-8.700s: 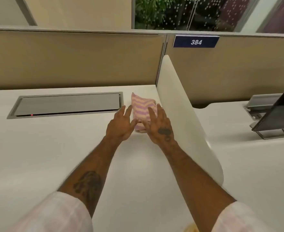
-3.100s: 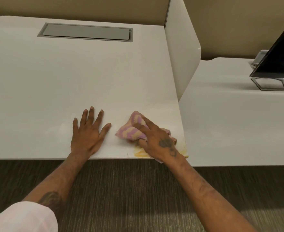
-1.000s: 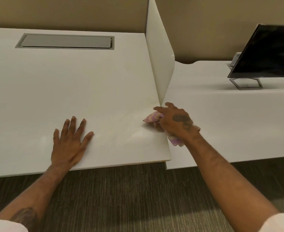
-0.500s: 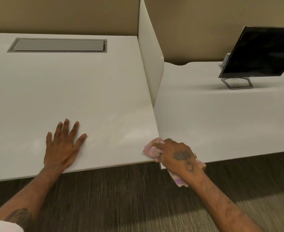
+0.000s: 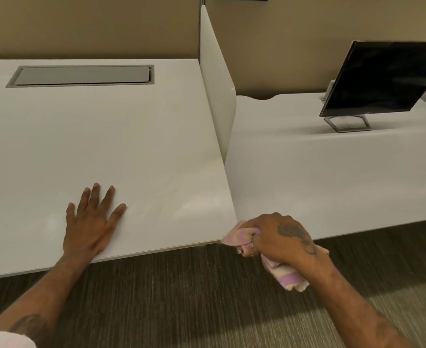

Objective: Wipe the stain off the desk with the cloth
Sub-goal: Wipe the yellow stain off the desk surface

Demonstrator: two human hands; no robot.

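Observation:
My right hand (image 5: 283, 237) is closed around the bunched pink-and-cream striped cloth (image 5: 240, 236), pressing it against the front right corner edge of the white desk (image 5: 106, 146). A loose end of the cloth hangs below my wrist, off the desk. My left hand (image 5: 92, 222) lies flat with fingers spread on the desk near its front edge, holding nothing. A faint yellowish trace (image 5: 199, 245) shows on the desk's front edge just left of the cloth. The desk surface near the corner looks pale and slightly smeared.
A white divider panel (image 5: 217, 91) stands along the desk's right side. Beyond it lies a second white desk (image 5: 320, 177) with a dark monitor (image 5: 385, 79) on a metal stand. A grey cable hatch (image 5: 83, 75) sits at the back. Dark carpet (image 5: 181, 297) lies below.
My right hand has drawn the cloth from beside the divider's foot down to the desk's front right corner and onto its edge. My left hand has stayed flat in place.

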